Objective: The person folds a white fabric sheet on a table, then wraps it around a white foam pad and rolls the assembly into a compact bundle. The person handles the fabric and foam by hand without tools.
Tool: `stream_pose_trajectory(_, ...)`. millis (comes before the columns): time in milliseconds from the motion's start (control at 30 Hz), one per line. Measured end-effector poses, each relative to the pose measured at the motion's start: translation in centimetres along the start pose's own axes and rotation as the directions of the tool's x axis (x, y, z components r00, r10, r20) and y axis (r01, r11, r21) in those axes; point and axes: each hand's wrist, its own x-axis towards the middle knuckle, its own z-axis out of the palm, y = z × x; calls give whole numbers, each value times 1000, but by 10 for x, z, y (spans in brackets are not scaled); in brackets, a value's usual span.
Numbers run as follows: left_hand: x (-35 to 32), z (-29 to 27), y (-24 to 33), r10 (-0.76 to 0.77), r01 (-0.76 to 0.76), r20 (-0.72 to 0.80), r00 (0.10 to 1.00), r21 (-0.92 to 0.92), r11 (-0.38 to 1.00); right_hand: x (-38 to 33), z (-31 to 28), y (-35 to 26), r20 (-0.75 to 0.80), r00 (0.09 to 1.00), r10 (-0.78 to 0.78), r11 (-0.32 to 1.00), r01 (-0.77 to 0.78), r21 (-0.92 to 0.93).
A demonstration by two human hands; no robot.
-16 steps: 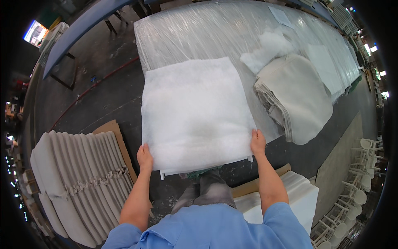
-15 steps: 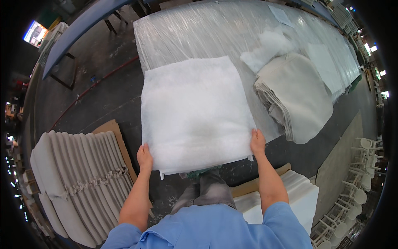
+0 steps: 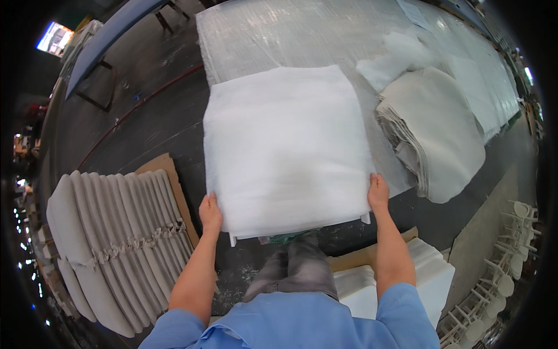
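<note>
A white sheet of fluffy padding (image 3: pixel 285 139) spreads out in front of me, its far part resting on the plastic-wrapped table. My left hand (image 3: pixel 211 213) grips its left edge near the front corner, fingers tucked beneath. On the opposite side my right hand (image 3: pixel 378 192) pinches the right edge close to the other front corner. Small white tabs poke out below the front edge near both corners; what they belong to is hidden under the padding. Beyond my right hand lies a stack of beige fabric covers (image 3: pixel 436 128), with a loose tuft of white wadding (image 3: pixel 401 55) behind it.
Clear plastic film covers the large table (image 3: pixel 250 41). At my left stands a row of upright beige cushions (image 3: pixel 116 244) beside a cardboard sheet (image 3: pixel 168 174). White foam blocks (image 3: pixel 430 273) sit at my right, with white chair frames (image 3: pixel 494 285) farther right. A blue-topped table (image 3: pixel 110 38) stands far left.
The whole scene has shifted slightly right in view as my head turned a little. Both hands keep their hold on the padding's edges.
</note>
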Motion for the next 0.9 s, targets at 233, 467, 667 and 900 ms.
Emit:
stream_pose_trajectory(233, 8, 14, -29, -133, 147, 110, 985, -137, 979, 7, -2, -12, 94, 996, 1, 999, 2, -41)
stream_pose_trajectory(467, 10, 33, -24, -346, 477, 355, 868, -407, 779, 8, 0, -8, 113, 993, -26, 996, 35, -81)
stream_pose_trajectory(667, 4, 29, -15, -344, 559, 477, 808, -439, 704, 9, 5, -4, 88, 996, 13, 996, -5, -87)
stream_pose_trajectory(900, 2, 31, -12, -366, 578, 464, 806, -485, 656, 7, 3, -13, 95, 995, 16, 987, -1, -160)
